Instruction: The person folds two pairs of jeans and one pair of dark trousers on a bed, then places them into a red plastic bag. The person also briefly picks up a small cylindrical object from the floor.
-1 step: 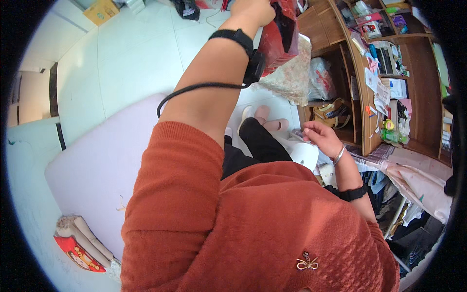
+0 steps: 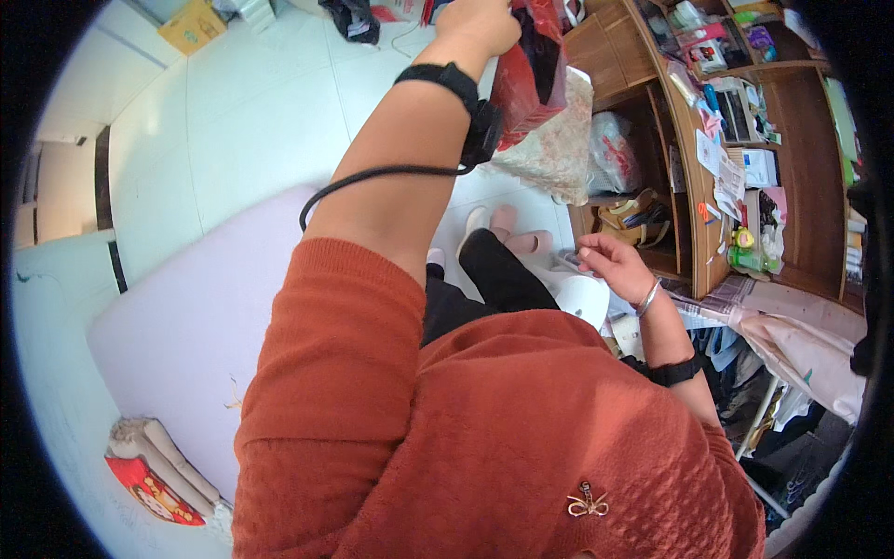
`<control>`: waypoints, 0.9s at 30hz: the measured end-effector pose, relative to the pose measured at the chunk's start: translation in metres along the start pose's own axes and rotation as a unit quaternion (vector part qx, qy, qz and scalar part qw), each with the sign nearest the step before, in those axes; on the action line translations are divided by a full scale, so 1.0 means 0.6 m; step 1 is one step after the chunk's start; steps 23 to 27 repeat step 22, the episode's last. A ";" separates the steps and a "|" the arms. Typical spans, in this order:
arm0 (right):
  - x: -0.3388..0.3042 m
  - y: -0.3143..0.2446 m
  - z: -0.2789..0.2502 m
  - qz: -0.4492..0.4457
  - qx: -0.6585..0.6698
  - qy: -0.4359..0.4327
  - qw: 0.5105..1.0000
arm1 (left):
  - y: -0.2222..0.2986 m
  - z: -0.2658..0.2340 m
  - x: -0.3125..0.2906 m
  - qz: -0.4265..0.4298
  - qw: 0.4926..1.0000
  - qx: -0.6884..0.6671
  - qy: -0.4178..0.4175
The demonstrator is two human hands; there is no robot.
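My left hand [image 2: 477, 26] reaches far forward to the top edge of the view, its fingers curled and partly hidden. Right beside it is a red bag [image 2: 529, 98] with a dark inside; whether the fingers grip its edge is hidden. A black band with a cable circles that wrist. Lower right, my right hand [image 2: 616, 265] hovers in the air with loosely bent fingers and a gap between them, holding nothing visible. Below it is a smooth white rounded object [image 2: 584, 298]. A floral cloth [image 2: 551, 149] drapes under the red bag.
To the right stands a wooden cabinet [image 2: 694, 168] crowded with small items; a brown bag [image 2: 638, 219] sits in its lower compartment. Pink shoes [image 2: 526, 240] lie on the floor ahead. A pale padded surface [image 2: 200, 307] spreads left, with folded bedding [image 2: 158, 470] nearby. A cardboard box [image 2: 193, 26] is far left.
Almost nothing differs. My left arm and the red bag sit very slightly further left in the view, and my right hand keeps its place.
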State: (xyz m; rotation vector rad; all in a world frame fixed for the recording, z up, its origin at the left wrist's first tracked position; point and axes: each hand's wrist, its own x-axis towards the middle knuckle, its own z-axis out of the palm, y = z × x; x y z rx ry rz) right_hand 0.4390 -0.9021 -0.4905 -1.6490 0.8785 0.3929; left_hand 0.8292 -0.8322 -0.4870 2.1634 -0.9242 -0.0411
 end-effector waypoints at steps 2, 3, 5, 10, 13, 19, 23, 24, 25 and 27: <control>-0.004 0.004 -0.006 0.004 0.000 0.012 1.000 | 0.003 0.002 0.001 -0.012 1.000 -0.007 -0.010; -0.006 0.010 -0.011 -0.002 0.014 0.012 1.000 | 0.001 0.000 0.004 -0.012 1.000 0.012 -0.016; -0.015 0.024 -0.023 0.007 0.019 0.027 0.999 | -0.002 0.000 0.003 -0.010 0.998 0.047 -0.027; -0.038 0.073 -0.058 0.006 0.046 0.080 0.996 | -0.002 0.000 -0.004 -0.012 0.998 0.052 -0.026; -0.044 0.108 -0.077 0.012 0.062 0.100 0.993 | 0.001 -0.007 -0.012 -0.012 0.998 0.051 -0.035; -0.047 0.180 -0.120 0.014 0.106 0.131 0.986 | 0.029 -0.024 -0.053 -0.021 0.998 0.038 -0.037; -0.035 0.228 -0.154 -0.001 0.126 0.133 0.983 | 0.065 -0.010 -0.057 -0.043 0.997 0.034 -0.050; -0.035 0.228 -0.154 -0.001 0.126 0.133 0.983 | 0.065 -0.010 -0.057 -0.043 0.997 0.034 -0.050; -0.035 0.228 -0.154 -0.001 0.126 0.133 0.983 | 0.065 -0.010 -0.057 -0.043 0.997 0.034 -0.050; -0.035 0.228 -0.154 -0.001 0.126 0.133 0.983 | 0.065 -0.010 -0.057 -0.043 0.997 0.034 -0.050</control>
